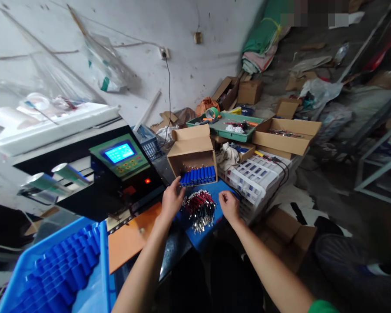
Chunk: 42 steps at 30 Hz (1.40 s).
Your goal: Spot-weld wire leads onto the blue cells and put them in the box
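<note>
My left hand (172, 199) is at the front left corner of an open cardboard box (192, 145), its thumb and index finger apart beside the nearest blue battery cells. Blue cylindrical battery cells (198, 175) lie stacked in rows inside that box. Between my hands, a pile of red and black wire leads (202, 208) with white connectors and bare metal ends rests on a blue mat (195, 239). My right hand (229, 205) is just right of the pile, fingers curled in; whatever they may hold is hidden.
Left stands a machine with a lit display (120, 152), an orange board (133, 237) in front. A blue crate (104, 265) holds many blue cylinders. On the right are a white plastic basket (247, 178), a green tray (215, 127) and a cardboard box (286, 137) with wires.
</note>
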Available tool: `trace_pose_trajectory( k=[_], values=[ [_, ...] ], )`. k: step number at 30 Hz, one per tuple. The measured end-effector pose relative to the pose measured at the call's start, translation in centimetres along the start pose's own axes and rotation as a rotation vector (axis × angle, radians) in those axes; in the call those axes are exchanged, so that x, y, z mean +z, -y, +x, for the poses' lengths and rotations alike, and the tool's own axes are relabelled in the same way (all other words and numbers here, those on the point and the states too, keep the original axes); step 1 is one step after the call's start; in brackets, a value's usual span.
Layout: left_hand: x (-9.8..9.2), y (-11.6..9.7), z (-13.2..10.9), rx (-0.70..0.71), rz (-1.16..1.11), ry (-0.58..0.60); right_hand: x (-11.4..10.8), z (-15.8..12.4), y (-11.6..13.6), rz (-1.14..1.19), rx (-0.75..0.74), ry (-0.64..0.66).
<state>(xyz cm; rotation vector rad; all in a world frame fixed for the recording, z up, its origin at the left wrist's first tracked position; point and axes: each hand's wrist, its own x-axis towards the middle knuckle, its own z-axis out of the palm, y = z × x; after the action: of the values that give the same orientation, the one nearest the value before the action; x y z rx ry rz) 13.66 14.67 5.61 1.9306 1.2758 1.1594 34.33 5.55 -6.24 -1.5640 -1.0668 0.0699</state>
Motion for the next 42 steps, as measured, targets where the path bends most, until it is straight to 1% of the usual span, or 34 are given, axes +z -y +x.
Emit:
trace_pose_trajectory(
  k=[2, 4, 5, 8, 10, 11, 12, 14, 17, 19, 21, 23, 25, 29, 32, 34, 35, 37, 40, 42],
  values=[
    [-2.7, -0.6, -2.0, -0.024, -0.013, 0.015, -0.1, 0.0, 0.0, -0.003, 0.011, 0.007],
    [-5.7, -0.7, -4.2, 0.008, 0.085, 0.091, -0.2, 0.0, -0.1, 0.0, 0.026, 0.027],
    [-7.2, -0.7, -5.3, 0.038, 0.157, 0.136, -0.3, 0.1, -0.2, 0.001, 0.039, 0.043],
    [-11.7, 0.2, -9.0, 0.106, 0.302, 0.17, -0.6, 0.6, 0.1, -0.004, 0.093, 0.102],
    [-14.3, 1.2, -11.6, 0.131, 0.339, 0.131, -0.8, 0.8, 1.0, -0.014, 0.091, 0.148],
    [-15.3, 1.7, -12.9, 0.137, 0.346, 0.096, -0.8, 0.8, 1.8, -0.026, 0.062, 0.176],
    [-16.2, 2.2, -14.1, 0.134, 0.349, 0.058, -0.8, 0.7, 2.8, -0.045, 0.014, 0.21],
    [-17.3, 3.1, -16.2, 0.111, 0.348, -0.007, -0.2, 0.3, 5.4, -0.111, -0.122, 0.311],
    [-17.7, 4.1, -17.9, 0.041, 0.312, -0.083, 1.4, -0.7, 9.7, -0.295, -0.315, 0.558],
    [-17.6, 4.4, -18.1, -0.014, 0.272, -0.129, 2.8, -1.3, 12.1, -0.458, -0.412, 0.718],
    [-17.4, 4.7, -18.0, -0.056, 0.238, -0.162, 4.1, -1.6, 13.8, -0.604, -0.472, 0.828],
    [-17.3, 5.0, -17.8, -0.077, 0.221, -0.163, 5.1, -1.8, 14.9, -0.709, -0.492, 0.894],
    [-17.2, 5.2, -17.7, -0.079, 0.23, -0.144, 5.7, -1.8, 15.5, -0.769, -0.488, 0.93],
    [-17.2, 5.2, -17.9, -0.064, 0.272, -0.099, 6.1, -1.8, 15.4, -0.799, -0.479, 0.957],
    [-17.1, 5.2, -17.9, -0.066, 0.282, -0.092, 5.9, -1.6, 14.6, -0.759, -0.473, 0.944],
    [-17.1, 5.2, -17.9, -0.068, 0.281, -0.09, 5.7, -1.1, 13.7, -0.646, -0.436, 0.88],
    [-17.0, 5.2, -17.9, -0.069, 0.28, -0.091, 5.6, -0.7, 13.2, -0.549, -0.401, 0.831],
    [-17.0, 5.3, -17.8, -0.076, 0.278, -0.091, 5.5, 0.4, 12.3, -0.284, -0.294, 0.723],
    [-17.0, 5.2, -17.7, -0.103, 0.276, -0.095, 5.4, 2.1, 11.4, 0.136, -0.087, 0.563],
    [-17.1, 5.2, -17.5, -0.111, 0.275, -0.099, 5.3, 3.0, 11.2, 0.32, 0.044, 0.463]
  ],
)
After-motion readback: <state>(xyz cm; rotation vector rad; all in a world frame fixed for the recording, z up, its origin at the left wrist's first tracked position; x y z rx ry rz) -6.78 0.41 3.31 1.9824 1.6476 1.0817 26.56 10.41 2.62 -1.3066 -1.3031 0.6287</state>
